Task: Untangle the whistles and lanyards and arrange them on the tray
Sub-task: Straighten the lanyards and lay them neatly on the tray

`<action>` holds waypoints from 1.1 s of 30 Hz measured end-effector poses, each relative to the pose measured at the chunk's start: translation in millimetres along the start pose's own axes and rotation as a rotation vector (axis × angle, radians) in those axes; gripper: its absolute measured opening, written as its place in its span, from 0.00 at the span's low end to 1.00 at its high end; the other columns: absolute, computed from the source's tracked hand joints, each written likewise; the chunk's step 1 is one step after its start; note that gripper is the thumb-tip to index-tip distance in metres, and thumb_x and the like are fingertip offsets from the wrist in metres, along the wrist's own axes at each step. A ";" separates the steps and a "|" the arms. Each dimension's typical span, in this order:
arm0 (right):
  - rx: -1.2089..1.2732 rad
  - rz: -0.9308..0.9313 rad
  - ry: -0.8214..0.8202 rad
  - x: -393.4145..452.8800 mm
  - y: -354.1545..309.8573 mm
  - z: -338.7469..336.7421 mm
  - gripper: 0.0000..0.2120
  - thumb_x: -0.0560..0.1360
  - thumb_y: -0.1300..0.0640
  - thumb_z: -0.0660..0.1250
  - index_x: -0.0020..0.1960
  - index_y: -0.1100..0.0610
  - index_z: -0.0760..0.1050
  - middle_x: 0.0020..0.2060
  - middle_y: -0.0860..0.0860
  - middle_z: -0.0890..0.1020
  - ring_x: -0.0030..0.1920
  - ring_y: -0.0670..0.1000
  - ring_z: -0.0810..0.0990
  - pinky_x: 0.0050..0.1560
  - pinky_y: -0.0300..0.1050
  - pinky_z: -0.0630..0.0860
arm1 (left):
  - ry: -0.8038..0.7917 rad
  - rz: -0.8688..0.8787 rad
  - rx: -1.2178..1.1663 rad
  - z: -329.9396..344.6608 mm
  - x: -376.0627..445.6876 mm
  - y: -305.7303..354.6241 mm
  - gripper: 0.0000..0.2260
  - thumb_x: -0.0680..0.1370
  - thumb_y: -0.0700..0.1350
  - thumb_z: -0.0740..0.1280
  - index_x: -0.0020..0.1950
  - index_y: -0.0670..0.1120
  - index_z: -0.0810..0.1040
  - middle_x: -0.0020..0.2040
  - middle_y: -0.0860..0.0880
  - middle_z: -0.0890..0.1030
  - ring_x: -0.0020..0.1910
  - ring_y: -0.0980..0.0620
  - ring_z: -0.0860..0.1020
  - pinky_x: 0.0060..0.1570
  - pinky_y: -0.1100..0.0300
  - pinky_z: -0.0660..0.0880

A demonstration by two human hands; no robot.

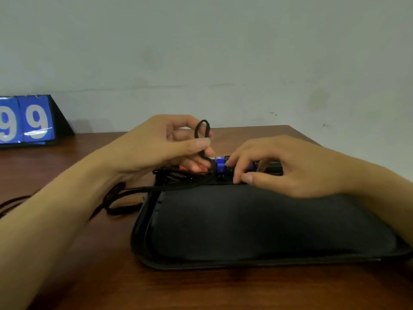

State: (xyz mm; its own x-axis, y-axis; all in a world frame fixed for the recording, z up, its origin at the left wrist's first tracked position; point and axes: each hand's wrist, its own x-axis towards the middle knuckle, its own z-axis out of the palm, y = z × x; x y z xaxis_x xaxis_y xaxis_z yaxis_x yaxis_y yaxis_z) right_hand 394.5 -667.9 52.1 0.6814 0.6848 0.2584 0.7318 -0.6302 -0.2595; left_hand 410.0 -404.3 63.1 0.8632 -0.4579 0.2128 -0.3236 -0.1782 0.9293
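Observation:
A black tray [245, 260] lies on the wooden table in front of me. At its far edge sit a blue whistle [220, 164] and a red-orange whistle [185, 168] among black cords. My left hand [161, 146] pinches a loop of black lanyard [202, 133] between thumb and fingers and holds it up above the whistles. My right hand [288, 166] has its fingers curled over the blue whistle, fingertips on it and on the tray's far rim. More lanyard cord [118, 198] trails off the tray's left side onto the table.
A blue flip scoreboard [26, 120] showing 9 9 stands at the table's far left against the pale wall. The table's far edge runs just behind the tray. Dark cord also lies at the left edge of the table [13, 202].

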 end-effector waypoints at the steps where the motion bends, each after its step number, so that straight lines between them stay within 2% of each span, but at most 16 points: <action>1: 0.056 -0.046 -0.033 -1.1 -5.4 2.0 0.09 0.79 0.51 0.67 0.56 0.41 0.81 0.63 0.37 0.78 0.66 0.37 0.75 0.60 0.38 0.76 | 0.003 0.011 0.006 0.5 -0.7 0.3 0.09 0.76 0.40 0.70 0.55 0.41 0.80 0.45 0.42 0.86 0.36 0.49 0.85 0.39 0.64 0.81; 3: 0.166 -0.100 -0.104 -3.3 -14.0 5.4 0.15 0.80 0.55 0.67 0.64 0.42 0.80 0.70 0.37 0.73 0.72 0.35 0.68 0.63 0.36 0.74 | 0.016 0.038 0.036 1.6 -1.2 0.6 0.08 0.75 0.39 0.71 0.54 0.42 0.80 0.45 0.42 0.86 0.36 0.50 0.85 0.40 0.64 0.81; 5: 0.198 -0.125 -0.157 -3.9 -17.2 7.2 0.21 0.81 0.55 0.67 0.72 0.40 0.73 0.73 0.34 0.69 0.74 0.35 0.65 0.65 0.40 0.74 | 0.030 0.071 0.058 2.7 -1.5 0.7 0.07 0.75 0.38 0.71 0.52 0.42 0.81 0.45 0.42 0.86 0.38 0.50 0.86 0.42 0.64 0.81; 8: 0.163 -0.131 -0.173 -3.1 -17.5 7.4 0.27 0.81 0.53 0.66 0.77 0.39 0.64 0.75 0.33 0.66 0.74 0.37 0.65 0.65 0.45 0.75 | 0.046 0.138 0.117 2.8 -0.3 0.0 0.07 0.74 0.39 0.73 0.51 0.42 0.82 0.45 0.43 0.87 0.48 0.48 0.87 0.46 0.63 0.81; 11: 0.181 -0.106 -0.161 -2.5 -16.4 7.2 0.27 0.81 0.54 0.67 0.77 0.41 0.65 0.73 0.34 0.69 0.72 0.38 0.69 0.64 0.44 0.76 | 0.073 0.200 0.240 0.1 1.1 -0.5 0.06 0.73 0.39 0.75 0.49 0.43 0.83 0.44 0.46 0.87 0.48 0.50 0.87 0.48 0.64 0.80; 14: 0.206 -0.087 -0.140 -2.3 -15.7 4.9 0.21 0.81 0.57 0.68 0.72 0.47 0.74 0.66 0.37 0.79 0.68 0.41 0.75 0.62 0.45 0.77 | 0.080 0.244 0.529 -4.8 3.5 -4.2 0.04 0.75 0.41 0.75 0.48 0.47 0.85 0.44 0.51 0.87 0.45 0.54 0.86 0.50 0.64 0.80; 16: 0.234 -0.068 -0.126 -3.4 -15.4 2.7 0.17 0.81 0.58 0.67 0.68 0.48 0.78 0.60 0.38 0.83 0.63 0.46 0.80 0.60 0.48 0.79 | 0.053 0.241 0.665 -9.6 5.3 -8.1 0.04 0.78 0.41 0.72 0.48 0.50 0.85 0.42 0.55 0.86 0.43 0.58 0.84 0.46 0.70 0.77; 18: 0.251 -0.042 -0.115 -4.1 -15.6 0.7 0.15 0.81 0.58 0.67 0.66 0.49 0.80 0.56 0.40 0.85 0.59 0.49 0.82 0.59 0.50 0.79 | 0.064 0.234 0.798 -14.7 7.1 -11.3 0.07 0.80 0.41 0.69 0.49 0.52 0.85 0.41 0.58 0.85 0.42 0.62 0.82 0.42 0.75 0.71; 21: 0.248 -0.015 -0.063 -3.7 -15.5 -2.3 0.13 0.81 0.56 0.66 0.63 0.47 0.82 0.50 0.42 0.86 0.55 0.48 0.83 0.58 0.46 0.79 | 0.091 0.234 0.873 -20.3 7.8 -12.7 0.09 0.82 0.41 0.65 0.49 0.52 0.84 0.40 0.67 0.82 0.42 0.68 0.80 0.41 0.77 0.69; 22: 0.250 -0.002 -0.040 -3.8 -14.7 -4.1 0.12 0.81 0.55 0.66 0.61 0.46 0.82 0.49 0.43 0.87 0.53 0.47 0.84 0.58 0.45 0.78 | 0.094 0.242 0.888 -21.6 8.2 -13.9 0.10 0.82 0.41 0.64 0.49 0.52 0.83 0.39 0.67 0.82 0.40 0.68 0.79 0.40 0.76 0.69; 25: 0.276 0.046 0.036 -3.8 -9.2 -9.9 0.09 0.79 0.51 0.66 0.55 0.42 0.83 0.40 0.46 0.86 0.43 0.44 0.83 0.52 0.40 0.76 | 0.122 0.259 0.937 -25.9 9.0 -17.5 0.11 0.84 0.42 0.61 0.48 0.55 0.79 0.36 0.55 0.79 0.37 0.59 0.77 0.36 0.69 0.68; 29: 0.269 0.074 0.133 -2.7 0.6 -14.7 0.10 0.81 0.54 0.63 0.58 0.44 0.80 0.34 0.52 0.82 0.34 0.43 0.78 0.42 0.32 0.70 | 0.152 0.245 0.933 -33.3 11.8 -22.7 0.11 0.84 0.42 0.59 0.49 0.54 0.77 0.35 0.53 0.76 0.37 0.60 0.75 0.35 0.73 0.67; 33: 0.142 0.163 0.097 -2.8 9.7 -15.0 0.11 0.83 0.51 0.58 0.61 0.41 0.76 0.28 0.45 0.76 0.31 0.42 0.74 0.40 0.39 0.68 | 0.195 0.273 0.922 -35.8 13.4 -28.0 0.10 0.85 0.44 0.58 0.50 0.55 0.76 0.33 0.52 0.74 0.34 0.55 0.73 0.34 0.66 0.67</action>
State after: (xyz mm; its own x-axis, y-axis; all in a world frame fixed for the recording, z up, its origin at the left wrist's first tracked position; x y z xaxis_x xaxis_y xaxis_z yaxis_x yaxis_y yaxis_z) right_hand 399.9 -681.4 62.8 0.7935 0.5357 0.2887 0.6073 -0.6673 -0.4311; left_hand 444.6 -374.2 50.8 0.7354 -0.4478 0.5086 -0.6263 -0.7357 0.2578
